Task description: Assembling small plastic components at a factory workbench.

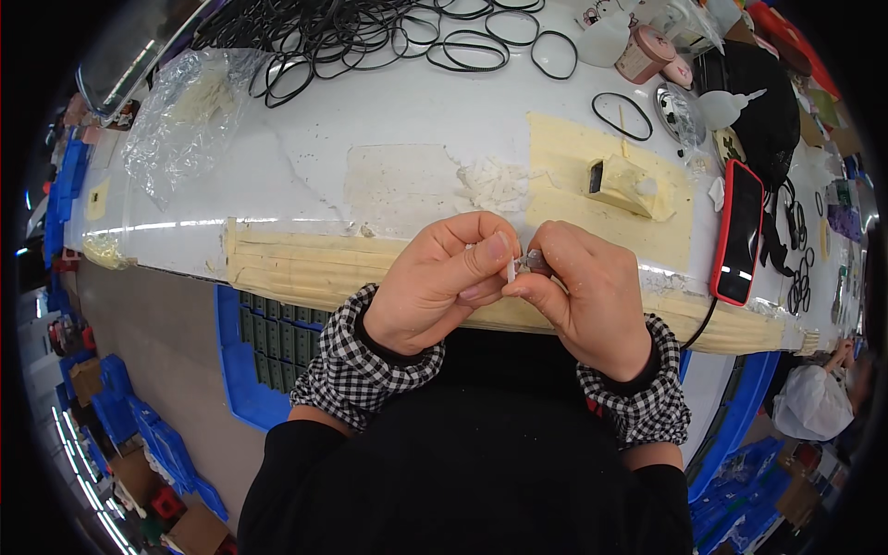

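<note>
Both hands meet over the table's front edge, fingertips almost touching. My left hand (444,282) is closed, with thumb and fingers pinching a small thin white piece (511,270). A small greyish, shiny part (536,262) sits in the pinch of my right hand (597,301), right beside the white piece. Whether the two pieces are joined I cannot tell; the fingers cover most of them. Just beyond my hands lies a little heap of white scraps (495,182). To its right, a tape-wrapped block (629,188) with a dark end stands on yellow tape (564,143).
Black rubber rings (470,51) are piled at the back. A clear plastic bag (190,120) lies at the left. A red-cased phone (740,231) with a cable rests at the right. Blue crates (242,370) with dark green parts stand below the table. Another person (814,402) is at the far right.
</note>
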A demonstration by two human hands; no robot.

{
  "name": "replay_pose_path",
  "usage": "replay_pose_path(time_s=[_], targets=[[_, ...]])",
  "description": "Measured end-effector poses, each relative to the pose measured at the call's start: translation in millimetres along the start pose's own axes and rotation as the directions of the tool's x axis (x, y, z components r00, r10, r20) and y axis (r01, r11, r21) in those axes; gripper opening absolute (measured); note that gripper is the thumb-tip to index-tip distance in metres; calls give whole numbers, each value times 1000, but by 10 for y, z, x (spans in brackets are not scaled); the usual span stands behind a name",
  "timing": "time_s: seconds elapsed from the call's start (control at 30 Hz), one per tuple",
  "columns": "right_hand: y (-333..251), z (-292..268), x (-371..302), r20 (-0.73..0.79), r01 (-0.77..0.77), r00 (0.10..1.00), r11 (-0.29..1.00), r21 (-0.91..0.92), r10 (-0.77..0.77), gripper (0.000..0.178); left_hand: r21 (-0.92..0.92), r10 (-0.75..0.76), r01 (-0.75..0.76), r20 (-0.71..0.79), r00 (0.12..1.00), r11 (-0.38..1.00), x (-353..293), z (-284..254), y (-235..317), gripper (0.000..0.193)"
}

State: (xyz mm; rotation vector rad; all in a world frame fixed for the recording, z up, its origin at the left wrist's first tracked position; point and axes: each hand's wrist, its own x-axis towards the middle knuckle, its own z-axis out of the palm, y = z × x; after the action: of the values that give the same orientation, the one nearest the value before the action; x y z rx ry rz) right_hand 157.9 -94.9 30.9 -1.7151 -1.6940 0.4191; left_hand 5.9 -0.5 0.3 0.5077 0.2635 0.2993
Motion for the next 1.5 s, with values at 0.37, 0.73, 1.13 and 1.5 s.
replay_pose_path(time_s=[0.37, 0.73, 1.13, 1.5], targets=[[-5, -13, 0, 40, 7, 999, 1000, 11, -8, 30, 4, 15, -15, 33, 999, 1000, 3, -18, -10, 15], [2, -7, -4, 34, 11, 999, 999, 53, -13, 31, 27, 3, -3, -5, 1000, 1000, 2, 22, -7, 15], [155, -92, -6, -185, -163, 969, 987, 13, 163, 13, 169, 147, -109, -231, 962, 980, -16, 34, 109, 15], [123, 120, 31, 2, -73, 997, 983, -171, 74, 18, -10, 215, -224, -242, 946, 975, -11, -38, 114, 23]])
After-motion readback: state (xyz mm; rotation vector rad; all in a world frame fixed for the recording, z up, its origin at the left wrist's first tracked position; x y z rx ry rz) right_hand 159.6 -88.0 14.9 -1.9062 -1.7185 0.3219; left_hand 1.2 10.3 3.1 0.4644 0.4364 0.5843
